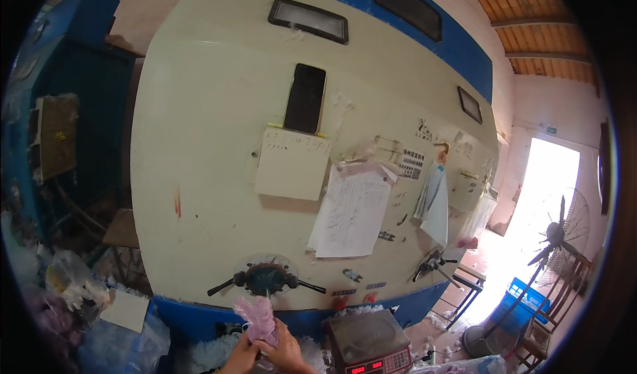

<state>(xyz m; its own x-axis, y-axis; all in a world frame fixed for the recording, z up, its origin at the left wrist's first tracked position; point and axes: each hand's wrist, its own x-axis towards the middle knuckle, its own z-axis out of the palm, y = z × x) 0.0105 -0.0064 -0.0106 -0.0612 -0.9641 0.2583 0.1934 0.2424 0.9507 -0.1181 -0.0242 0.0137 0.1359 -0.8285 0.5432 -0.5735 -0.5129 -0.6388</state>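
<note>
A pink, fluffy-looking cloth piece [255, 315] is bunched between my two hands at the bottom centre. My left hand [243, 355] grips its lower end from the left, and my right hand [284, 347] wraps it from the right. Just above the cloth, a dark round machine outlet [267, 279] with a black handle on either side juts from a big cream-coloured panel. The cloth's top lies close to the outlet's thin spout; whether they touch I cannot tell. Its exact kind is unclear.
Right of my hands stands a red digital scale [368, 344] with a metal plate. White fluff [215, 353] lies around. A phone [305, 99] rests on a cream box; paper sheets [352, 208] hang nearby. Plastic bags [123, 337] crowd the left; a fan [556, 235] stands right.
</note>
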